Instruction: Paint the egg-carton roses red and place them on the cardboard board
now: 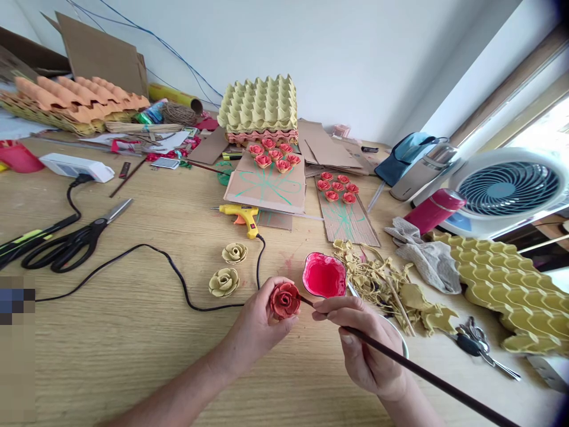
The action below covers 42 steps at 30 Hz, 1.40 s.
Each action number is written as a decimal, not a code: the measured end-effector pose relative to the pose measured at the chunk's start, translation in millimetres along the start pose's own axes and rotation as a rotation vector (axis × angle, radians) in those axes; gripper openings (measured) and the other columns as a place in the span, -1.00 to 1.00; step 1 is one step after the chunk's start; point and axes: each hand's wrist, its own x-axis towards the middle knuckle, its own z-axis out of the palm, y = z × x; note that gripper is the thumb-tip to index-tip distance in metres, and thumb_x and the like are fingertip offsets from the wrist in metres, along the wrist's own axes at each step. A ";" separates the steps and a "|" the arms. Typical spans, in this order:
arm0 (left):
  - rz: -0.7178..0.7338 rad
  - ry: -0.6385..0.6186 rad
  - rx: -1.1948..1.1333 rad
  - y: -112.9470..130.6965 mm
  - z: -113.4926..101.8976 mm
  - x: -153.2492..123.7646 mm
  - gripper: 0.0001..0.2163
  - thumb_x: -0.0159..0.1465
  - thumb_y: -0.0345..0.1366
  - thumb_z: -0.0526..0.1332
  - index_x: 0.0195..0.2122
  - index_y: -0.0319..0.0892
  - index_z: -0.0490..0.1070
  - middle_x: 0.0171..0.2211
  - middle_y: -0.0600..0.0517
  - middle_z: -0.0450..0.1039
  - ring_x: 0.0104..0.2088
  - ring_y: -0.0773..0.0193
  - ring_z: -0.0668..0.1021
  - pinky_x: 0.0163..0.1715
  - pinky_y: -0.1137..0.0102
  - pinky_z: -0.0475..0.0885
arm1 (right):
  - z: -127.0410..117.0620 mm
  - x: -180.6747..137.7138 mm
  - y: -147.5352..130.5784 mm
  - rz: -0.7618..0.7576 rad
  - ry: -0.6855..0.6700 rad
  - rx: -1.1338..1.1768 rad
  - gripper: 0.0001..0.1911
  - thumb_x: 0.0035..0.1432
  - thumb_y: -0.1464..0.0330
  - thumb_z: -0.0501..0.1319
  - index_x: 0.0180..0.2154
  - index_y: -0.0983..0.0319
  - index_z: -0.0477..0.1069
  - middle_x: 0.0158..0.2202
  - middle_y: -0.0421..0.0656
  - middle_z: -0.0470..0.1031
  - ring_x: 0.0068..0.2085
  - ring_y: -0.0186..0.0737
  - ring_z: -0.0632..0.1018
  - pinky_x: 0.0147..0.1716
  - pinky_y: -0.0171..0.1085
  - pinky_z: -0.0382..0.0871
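My left hand (262,320) is closed around a red-painted rose (285,300), its open face turned up. In my right hand (368,341) a long, dark-handled paintbrush (418,369) is pinched, and its tip meets the rose's petals. Just behind my right hand stands a small wavy-rimmed cup of red paint (324,275). Two unpainted, pale yellow roses, one nearer (224,282) and one farther (235,253), lie to the left of my left hand. The brush's bristles are hard to make out against the rose.
A yellow glue gun (242,218) with a black cord lies ahead. Red roses sit on cardboard pieces (349,222). Carton scraps (377,290), keys (480,344) and an egg tray (511,284) are at right; scissors (80,237) at left. A fan (511,187) stands far right.
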 end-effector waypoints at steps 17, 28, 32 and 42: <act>-0.028 -0.106 -0.116 -2.6 1.8 -1.2 -0.59 0.18 -0.30 0.40 0.08 -0.12 0.49 -0.08 -0.09 0.65 -0.03 0.00 0.66 0.01 0.20 0.57 | -2.4 -3.4 6.7 0.038 0.013 0.034 -0.74 0.68 0.39 0.01 0.13 0.16 0.46 0.00 -0.01 0.75 -0.03 -0.21 0.79 -0.02 -0.27 0.71; -0.049 -0.127 -0.168 5.0 2.7 -1.5 -0.60 0.17 -0.34 0.43 0.05 -0.12 0.50 -0.14 -0.02 0.64 -0.12 0.10 0.64 -0.05 0.27 0.56 | -4.9 -10.9 11.0 0.082 0.027 0.088 -0.71 0.65 0.43 0.03 0.18 0.15 0.47 0.00 -0.01 0.75 0.02 -0.13 0.78 0.03 -0.17 0.71; -0.034 -0.107 -0.149 -2.0 2.2 -0.4 -0.61 0.19 -0.33 0.43 0.05 -0.12 0.52 -0.10 -0.04 0.64 -0.09 0.08 0.65 -0.02 0.25 0.56 | -5.1 -12.6 12.6 0.081 0.077 0.086 -0.72 0.65 0.43 0.03 0.18 0.15 0.47 -0.01 0.00 0.75 0.02 -0.10 0.78 0.00 -0.14 0.72; 0.026 0.062 0.056 7.2 -17.4 9.1 -0.53 0.11 -0.25 0.45 0.07 -0.09 0.53 0.10 -0.13 0.68 0.11 -0.07 0.67 0.20 0.11 0.55 | -6.6 -6.3 17.7 0.086 0.270 0.043 -0.74 0.66 0.40 0.06 0.07 0.13 0.53 -0.04 -0.02 0.77 -0.05 -0.08 0.80 -0.08 -0.13 0.74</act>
